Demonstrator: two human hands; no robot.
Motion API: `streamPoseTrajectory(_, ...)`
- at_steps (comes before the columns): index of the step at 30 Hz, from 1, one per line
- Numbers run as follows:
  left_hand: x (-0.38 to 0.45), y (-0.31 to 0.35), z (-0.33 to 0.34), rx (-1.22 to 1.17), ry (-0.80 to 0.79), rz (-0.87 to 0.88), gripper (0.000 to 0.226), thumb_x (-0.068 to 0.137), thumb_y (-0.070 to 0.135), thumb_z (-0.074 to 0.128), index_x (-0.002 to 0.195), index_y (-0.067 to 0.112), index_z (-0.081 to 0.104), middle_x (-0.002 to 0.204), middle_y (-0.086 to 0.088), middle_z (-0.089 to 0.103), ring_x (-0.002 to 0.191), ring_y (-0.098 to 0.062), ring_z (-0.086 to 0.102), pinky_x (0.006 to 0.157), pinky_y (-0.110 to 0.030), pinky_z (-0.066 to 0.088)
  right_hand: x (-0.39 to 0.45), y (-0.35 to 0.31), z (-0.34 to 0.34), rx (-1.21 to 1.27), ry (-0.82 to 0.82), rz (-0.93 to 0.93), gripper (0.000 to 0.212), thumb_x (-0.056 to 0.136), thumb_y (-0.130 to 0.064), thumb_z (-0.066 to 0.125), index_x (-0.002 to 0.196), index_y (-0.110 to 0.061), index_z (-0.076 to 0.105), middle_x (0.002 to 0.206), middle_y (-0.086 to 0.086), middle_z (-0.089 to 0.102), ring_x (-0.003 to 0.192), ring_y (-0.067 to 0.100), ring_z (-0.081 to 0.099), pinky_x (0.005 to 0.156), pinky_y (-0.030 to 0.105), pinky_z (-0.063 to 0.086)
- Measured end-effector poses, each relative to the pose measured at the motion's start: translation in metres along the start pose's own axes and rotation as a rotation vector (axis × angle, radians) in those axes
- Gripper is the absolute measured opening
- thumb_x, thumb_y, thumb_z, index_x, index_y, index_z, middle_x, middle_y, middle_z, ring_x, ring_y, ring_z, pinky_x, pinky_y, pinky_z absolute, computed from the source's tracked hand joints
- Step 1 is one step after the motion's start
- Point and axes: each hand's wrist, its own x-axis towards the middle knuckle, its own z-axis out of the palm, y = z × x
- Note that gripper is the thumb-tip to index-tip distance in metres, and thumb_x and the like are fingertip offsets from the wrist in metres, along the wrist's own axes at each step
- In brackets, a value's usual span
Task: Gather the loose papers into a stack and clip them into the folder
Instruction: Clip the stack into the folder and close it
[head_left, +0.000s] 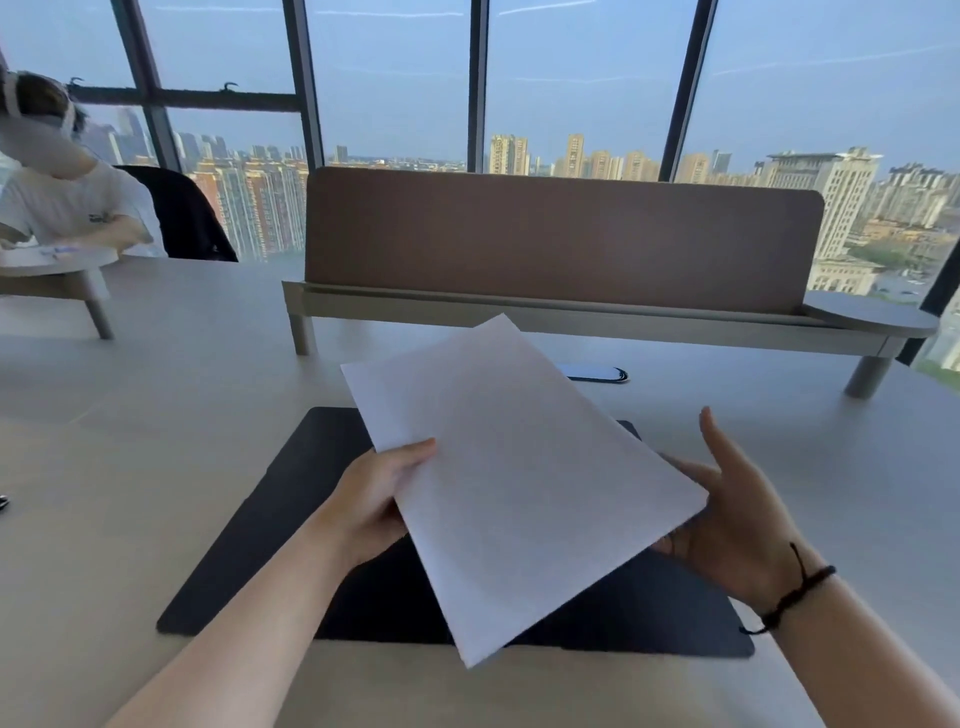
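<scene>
White paper: I see the stack of papers (511, 483) held in the air above the dark mat (270, 525) on the pale surface (130, 467).
Left hand (371, 501): grips the stack's left long edge, thumb on top, fingers curled beneath.
Long axis: runs from far-left to near-right, tilted.
Right hand (737, 525): fingers straight and spread, palm against the right edge, holding nothing.
Nearer hand: I judge both equally close, so squaring the edges comes next.
Folder: possibly the flat item (597, 373) beyond; I cannot tell.

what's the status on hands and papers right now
Left hand grips paper stack at its left edge. Right hand open, flat against right edge. Stack held above dark mat. Nothing in the way.
</scene>
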Motion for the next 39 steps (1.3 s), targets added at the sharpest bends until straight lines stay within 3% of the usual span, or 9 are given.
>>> streamPoseTrajectory(2,0.000,-0.003,0.003,0.082,-0.032,-0.022,0.034,0.092,0.013,0.062,0.126,0.008,0.066,0.121,-0.013,0.073,0.112,-0.033,0.069,0.100,-0.049,0.051,0.008,0.000,-0.002,-0.184,-0.043,0.104,0.077,0.085,-0.067,0.044,0.120,-0.005,0.073,0.114,0.020,0.074,0.085,0.032,0.075,0.071,0.037,0.060)
streamPoseTrajectory(7,0.004,-0.016,0.003,0.221,-0.037,-0.088,0.053,0.069,0.032,0.084,0.118,0.016,0.072,0.132,-0.026,0.063,0.111,-0.040,0.054,0.092,-0.050,0.028,0.018,0.014,-0.004,-0.312,-0.126,0.227,0.060,0.065,-0.035,0.088,0.113,-0.001,0.075,0.118,0.023,0.073,0.095,0.037,0.075,0.088,0.048,0.059)
streamPoseTrajectory(14,0.007,-0.019,0.006,0.319,-0.066,-0.148,0.065,0.062,0.038,0.084,0.118,0.009,0.067,0.118,-0.029,0.064,0.093,-0.037,0.041,0.064,-0.040,0.023,0.018,0.009,-0.022,-0.424,-0.183,0.185,0.027,0.082,-0.011,0.071,0.106,0.000,0.076,0.115,0.027,0.072,0.090,0.037,0.075,0.077,0.044,0.062)
streamPoseTrajectory(20,0.006,-0.023,0.009,0.316,-0.016,-0.143,0.072,0.054,0.039,0.090,0.117,0.011,0.070,0.133,-0.037,0.052,0.105,-0.039,0.045,0.084,-0.050,0.021,0.018,0.016,-0.023,-0.395,-0.177,0.156,0.027,0.084,-0.010,0.072,0.108,0.002,0.076,0.114,0.027,0.073,0.087,0.034,0.076,0.075,0.040,0.062)
streamPoseTrajectory(24,0.002,-0.020,0.021,0.270,-0.015,-0.123,0.041,0.077,0.035,0.073,0.109,0.011,0.077,0.122,-0.025,0.070,0.114,-0.045,0.063,0.100,-0.054,0.042,0.018,0.016,-0.023,-0.397,-0.166,0.142,0.023,0.084,-0.012,0.071,0.102,0.001,0.078,0.111,0.026,0.074,0.084,0.033,0.076,0.076,0.041,0.063)
streamPoseTrajectory(26,0.005,-0.022,0.029,0.298,0.032,-0.087,0.041,0.094,0.045,0.059,0.102,0.011,0.080,0.108,-0.018,0.076,0.096,-0.036,0.070,0.086,-0.042,0.047,0.019,0.011,-0.029,-0.377,-0.109,0.125,0.020,0.089,-0.007,0.065,0.101,0.005,0.077,0.106,0.026,0.075,0.079,0.034,0.076,0.072,0.041,0.063)
streamPoseTrajectory(29,0.013,-0.027,0.035,0.804,0.269,0.129,0.060,0.105,0.049,0.032,0.092,0.007,0.072,0.074,-0.007,0.071,0.057,-0.022,0.060,0.056,-0.028,0.047,0.022,0.002,-0.042,-0.380,0.021,0.098,0.024,0.093,-0.006,0.060,0.108,0.009,0.071,0.103,0.026,0.076,0.076,0.035,0.076,0.065,0.040,0.064)
streamPoseTrajectory(32,0.017,-0.035,0.032,1.669,0.403,0.334,0.042,0.103,0.045,0.030,0.100,0.022,0.065,0.088,0.005,0.069,0.081,-0.023,0.065,0.075,-0.038,0.053,0.025,0.000,-0.052,-0.415,0.090,0.088,0.026,0.094,-0.003,0.060,0.115,0.010,0.068,0.106,0.027,0.075,0.078,0.036,0.076,0.063,0.039,0.063)
streamPoseTrajectory(39,0.033,-0.046,0.046,1.671,0.364,0.218,0.042,0.089,0.060,0.042,0.110,0.029,0.061,0.109,0.009,0.065,0.097,-0.022,0.064,0.073,-0.034,0.040,0.023,-0.006,-0.061,-0.421,0.147,0.050,0.021,0.093,-0.002,0.061,0.111,0.008,0.068,0.101,0.025,0.077,0.076,0.036,0.076,0.062,0.041,0.063)
